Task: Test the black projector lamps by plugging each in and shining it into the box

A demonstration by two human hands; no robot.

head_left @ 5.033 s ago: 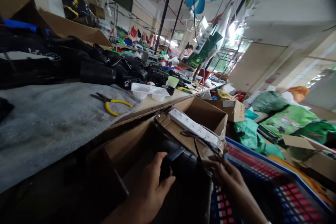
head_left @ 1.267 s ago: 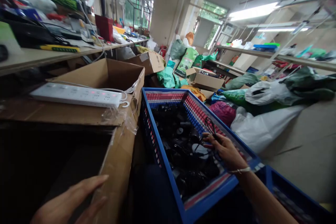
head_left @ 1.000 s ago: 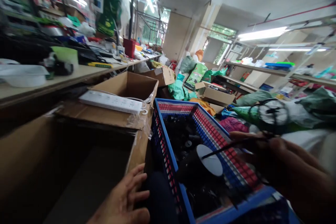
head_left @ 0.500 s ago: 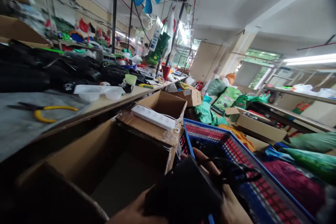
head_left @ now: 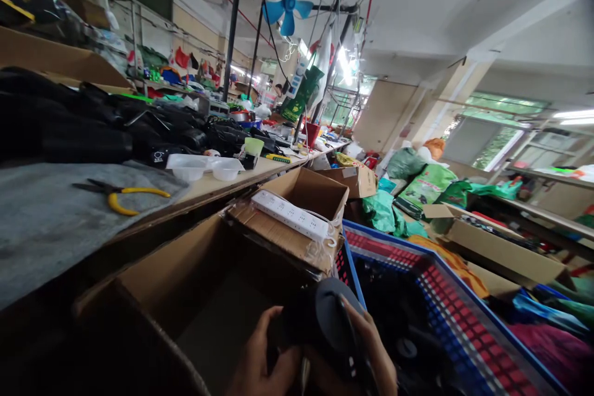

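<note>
A black rounded object (head_left: 331, 315) with a dark cord is between my two hands, low in the view. My left hand (head_left: 266, 356) grips its left side, with the thumb and fingers curled round it. On its right side my right hand (head_left: 374, 346) is wrapped round the object and the cord. What the object is I cannot make out. Beneath and to the left stands an open cardboard box (head_left: 162, 260). To the right is a blue and red plastic basket (head_left: 445, 297) with dark items inside.
A white power strip (head_left: 290, 215) lies on a cardboard flap ahead. Yellow-handled pliers (head_left: 123, 195) rest on the grey cloth at left, near clear plastic trays (head_left: 204, 166) and black items. A blue fan (head_left: 288, 0) hangs above.
The view has swung left. The black object has turned in my hands and now shows a rounded side. My left hand has come further into view, and more of the basket's contents shows.
</note>
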